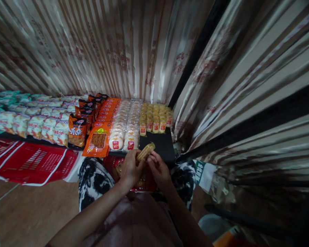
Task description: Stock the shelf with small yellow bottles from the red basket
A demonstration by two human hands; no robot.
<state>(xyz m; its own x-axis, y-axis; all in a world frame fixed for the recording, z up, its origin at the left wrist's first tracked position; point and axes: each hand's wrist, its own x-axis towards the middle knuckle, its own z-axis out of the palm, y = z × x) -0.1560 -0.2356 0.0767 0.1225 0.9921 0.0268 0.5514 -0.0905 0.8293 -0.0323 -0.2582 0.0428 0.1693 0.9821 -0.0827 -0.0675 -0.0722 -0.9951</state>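
Observation:
A small yellow wrapped snack (145,151) is gripped by my left hand (130,168) above my lap, tilted up to the right. My right hand (159,167) is at the snack's lower right side with its fingers bent together; whether they pinch the wrapper is hard to make out. Just beyond stand rows of similar yellow snack packs (156,120) on a black shelf (158,144). Left of them lie clear packs of round white crackers (123,135). A red package (144,183) with brown pieces showing sits in my lap, partly hidden by my hands.
Orange snack bags (98,139), brown-and-orange bags (78,130) and white bags (46,128) line the shelf to the left. Red bags with white trim (38,163) hang below it. Black poles (254,121) and striped curtains (105,44) enclose the back and right.

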